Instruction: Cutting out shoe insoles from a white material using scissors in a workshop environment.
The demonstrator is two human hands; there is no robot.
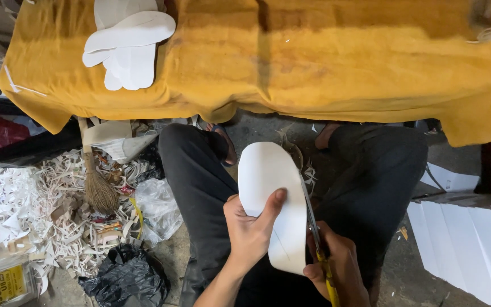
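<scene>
My left hand (250,227) grips a white sole-shaped cardboard piece (268,182), thumb lying across its face, held over my lap. My right hand (339,267) is closed around scissors (313,227) with yellow handles, whose blades run along the right edge of the white piece. My legs in black trousers (194,170) spread below. A stack of cut white sole shapes (129,45) lies on the yellow cloth-covered table (313,62) at the upper left, beyond my knees.
White paper offcuts (24,199) litter the floor at left, with a small straw broom (95,182), a clear plastic bag (157,207) and a black bag (126,276). A stack of white sheets (467,239) stands at right.
</scene>
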